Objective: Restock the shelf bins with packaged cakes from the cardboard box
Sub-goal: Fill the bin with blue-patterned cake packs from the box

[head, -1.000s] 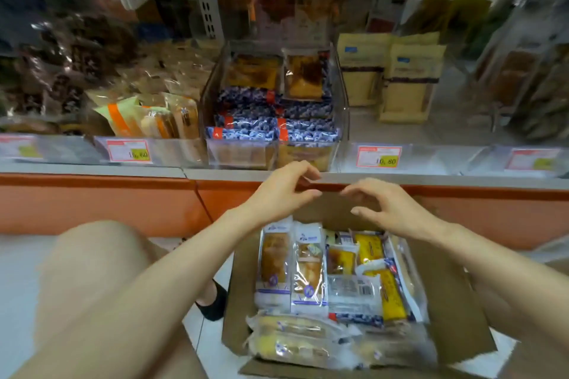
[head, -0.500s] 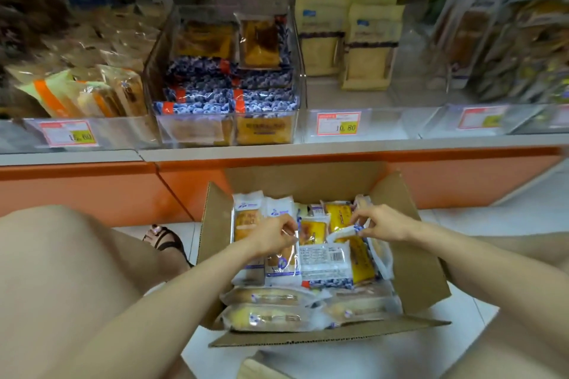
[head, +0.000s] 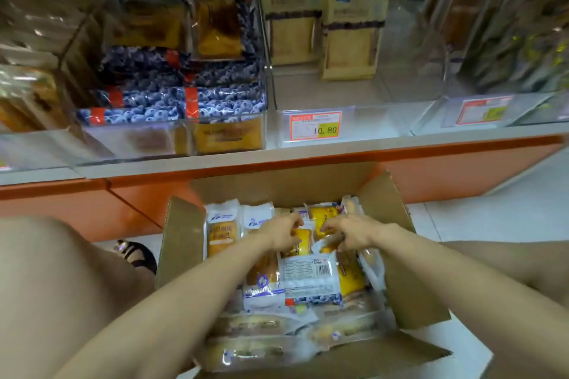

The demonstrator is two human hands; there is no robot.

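An open cardboard box [head: 409, 271] sits on the floor between my knees, packed with packaged cakes in white, yellow and clear wrappers. My left hand [head: 284, 232] and my right hand [head: 348, 232] are both down inside it, fingers curled around yellow-wrapped cakes [head: 303, 240] in the middle; how firmly either grips is unclear. A pack with a barcode label [head: 311, 278] lies face down just below my hands. On the shelf above, a clear bin [head: 172, 138] holds blueberry-print packs [head: 228, 101]. To its right is a bin section [head: 326, 92] with two tan packs standing at the back.
The shelf has an orange base [head: 431, 175] directly behind the box. Price tags [head: 315, 129] hang on the bin fronts. My left knee [head: 46, 271] and a sandalled foot [head: 138, 255] are left of the box; white tiled floor [head: 508, 212] lies to the right.
My hands came down from the shelf edge into the box and moved together onto the yellow packs in the middle. The view tilted down and closer to the box.
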